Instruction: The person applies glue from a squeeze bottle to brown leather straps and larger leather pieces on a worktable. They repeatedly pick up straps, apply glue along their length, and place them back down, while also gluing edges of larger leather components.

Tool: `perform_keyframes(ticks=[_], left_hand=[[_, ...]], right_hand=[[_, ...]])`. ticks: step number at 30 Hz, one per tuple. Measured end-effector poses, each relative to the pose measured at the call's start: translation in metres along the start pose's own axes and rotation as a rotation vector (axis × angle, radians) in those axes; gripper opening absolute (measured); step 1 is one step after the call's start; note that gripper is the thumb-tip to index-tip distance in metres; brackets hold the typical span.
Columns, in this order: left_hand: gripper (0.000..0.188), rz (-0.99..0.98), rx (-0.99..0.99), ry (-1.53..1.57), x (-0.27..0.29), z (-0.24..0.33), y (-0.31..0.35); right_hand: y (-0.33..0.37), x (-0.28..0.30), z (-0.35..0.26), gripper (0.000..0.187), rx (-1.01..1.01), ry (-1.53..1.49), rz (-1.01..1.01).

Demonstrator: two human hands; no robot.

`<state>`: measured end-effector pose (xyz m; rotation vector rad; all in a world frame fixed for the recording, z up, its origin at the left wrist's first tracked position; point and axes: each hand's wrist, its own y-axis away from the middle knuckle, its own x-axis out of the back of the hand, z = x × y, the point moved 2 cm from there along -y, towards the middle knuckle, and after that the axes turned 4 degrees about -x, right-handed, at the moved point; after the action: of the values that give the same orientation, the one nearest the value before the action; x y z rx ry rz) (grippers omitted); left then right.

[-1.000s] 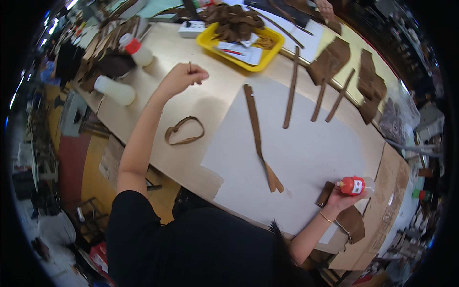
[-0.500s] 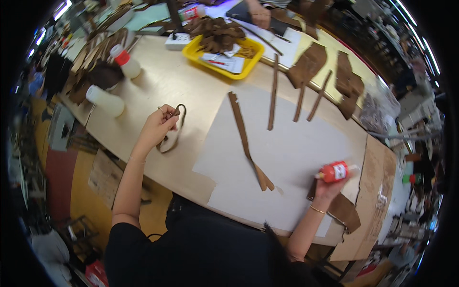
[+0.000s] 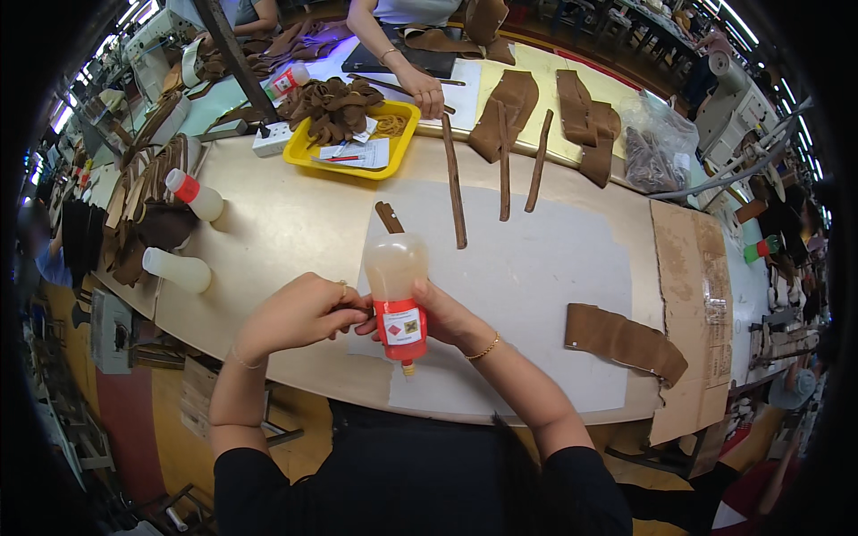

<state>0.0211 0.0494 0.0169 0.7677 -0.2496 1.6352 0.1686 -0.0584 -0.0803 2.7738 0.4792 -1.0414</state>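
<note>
Grip: right hand [image 3: 447, 314] holding glue bottle [image 3: 396, 295] nozzle-down, left hand [image 3: 299, 313] pinching a small piece beside it | Step: gluing, I judge | Next: steady squeeze over white sheet [image 3: 536, 268] on surface [image 3: 286, 223].

three glue bottles [image 3: 396, 295], three upright leather strips [image 3: 455, 192]

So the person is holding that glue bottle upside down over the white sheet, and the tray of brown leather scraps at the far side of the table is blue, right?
Not quite: the tray is yellow, not blue, as the head view shows. The rest holds: the glue bottle is held nozzle-down over the white sheet, and the tray holds brown leather scraps.
</note>
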Motion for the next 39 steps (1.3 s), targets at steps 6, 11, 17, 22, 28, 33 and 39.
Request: perform_keyframes(ticks=[6, 11, 17, 22, 28, 33, 39], left_hand=[[0.012, 0.203, -0.224, -0.163, 0.043, 0.026, 0.033], [0.011, 0.49, -0.313, 0.38, 0.063, 0.047, 0.038], [0.017, 0.496, -0.432, 0.549, 0.062, 0.068, 0.01], [0.018, 0.305, -0.329, 0.742, 0.025, 0.066, -0.04], [0.018, -0.004, -0.135, 0.792, -0.032, 0.03, -0.145], [0.016, -0.062, 0.032, 0.653, -0.065, -0.039, -0.231], [0.014, -0.054, 0.019, 0.382, -0.061, -0.037, -0.257]], right_hand=[[-0.003, -0.003, 0.005, 0.085, -0.065, -0.128, -0.095], [0.023, 0.009, 0.001, 0.083, -0.041, -0.18, -0.076], [0.111, 0.04, -0.008, 0.087, 0.036, -0.057, 0.13], [0.204, 0.044, 0.002, 0.092, 0.174, -0.214, 0.375], [0.291, 0.039, 0.028, 0.086, 0.155, -0.3, 0.726], [0.304, 0.039, 0.04, 0.079, 0.076, -0.315, 1.039], [0.306, 0.03, 0.04, 0.073, -0.03, -0.324, 1.052]])
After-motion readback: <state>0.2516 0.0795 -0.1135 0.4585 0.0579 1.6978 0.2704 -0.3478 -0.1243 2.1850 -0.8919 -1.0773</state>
